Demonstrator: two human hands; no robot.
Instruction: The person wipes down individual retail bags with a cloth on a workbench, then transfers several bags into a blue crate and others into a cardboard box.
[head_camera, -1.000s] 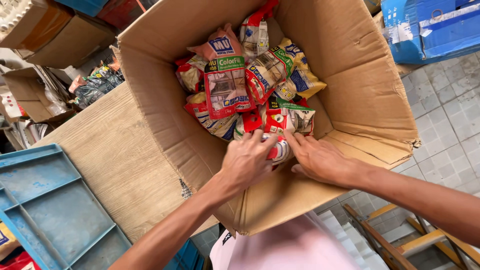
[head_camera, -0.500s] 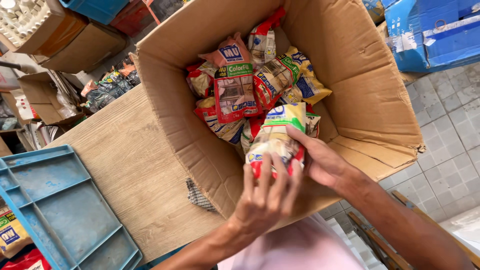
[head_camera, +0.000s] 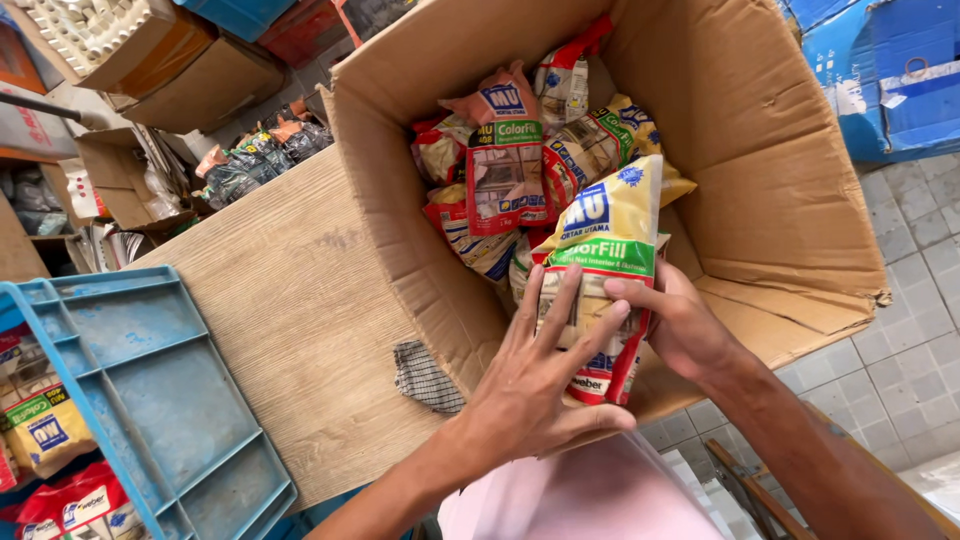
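Note:
Both hands hold one yellow, red and green packet (head_camera: 603, 262) upright over the near edge of a big open cardboard box (head_camera: 770, 190). My left hand (head_camera: 535, 378) lies flat across the packet's front, fingers spread. My right hand (head_camera: 678, 325) grips its right side from behind. Inside the box lie several more packets (head_camera: 510, 165) of the same kind, piled loosely against the far left wall.
The box rests on a wooden board (head_camera: 290, 330) with a small checked cloth (head_camera: 425, 377) beside it. A blue plastic shelf (head_camera: 140, 390) stands at the left, with packets (head_camera: 40, 430) below it. More cardboard boxes (head_camera: 170, 60) and a blue box (head_camera: 890, 70) stand around. Grey floor tiles (head_camera: 900, 330) show at the right.
Both hands reached into the box, took hold of one packet and lifted it up out of the pile toward me. The view has moved closer.

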